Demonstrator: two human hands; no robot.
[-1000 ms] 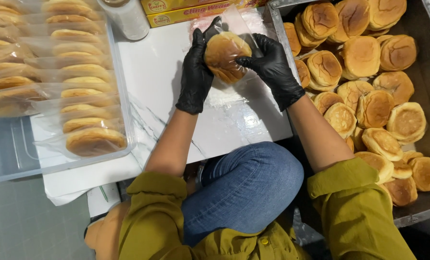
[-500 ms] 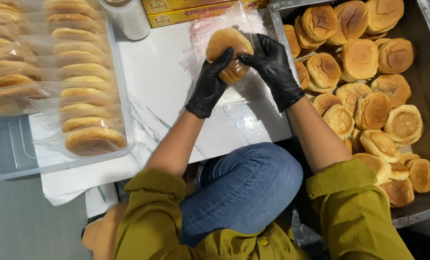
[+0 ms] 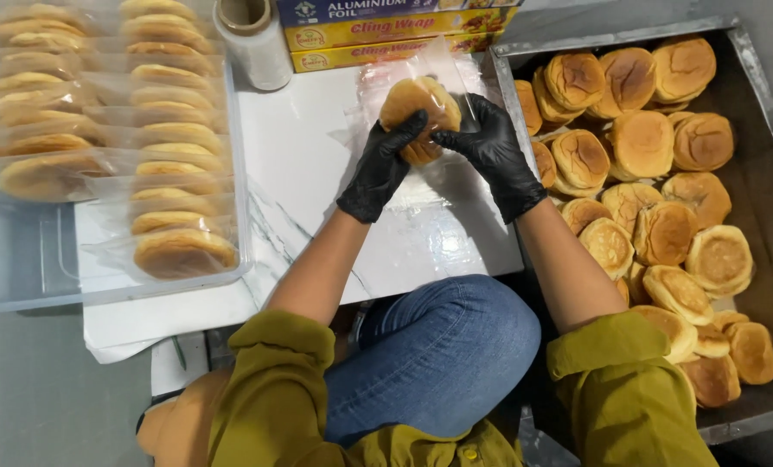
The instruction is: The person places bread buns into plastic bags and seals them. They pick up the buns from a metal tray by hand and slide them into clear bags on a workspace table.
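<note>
At nine o'clock a clear plastic bin (image 3: 23, 277) holds two rows of wrapped buns (image 3: 175, 173), each in its own film. At eleven o'clock, just beyond the bin's far corner, a roll of cling film (image 3: 252, 39) stands upright on the white bench (image 3: 300, 156), and flat boxes of wrap and foil (image 3: 395, 30) lie along the far edge at twelve o'clock.

At the centre, slightly toward twelve o'clock, both black-gloved hands meet on one round bun (image 3: 408, 108), lifted just off the bench above a sheet of clear film (image 3: 421, 207). The left hand (image 3: 382, 169) comes up from seven o'clock, its fingers (image 3: 408, 134) curled over the bun's near left side. The right hand (image 3: 490, 151) comes in from four o'clock, its fingers (image 3: 456, 138) closed on the near right edge, pinching film against it. The bun lies toward twelve o'clock from both palms, its flat face tilted toward the camera; being round, it has no clear long axis. Both hands are equally close, both touching it.

At three o'clock a metal tray (image 3: 750, 173) holds a heap of unwrapped buns (image 3: 654, 173), nearest the right hand.
</note>
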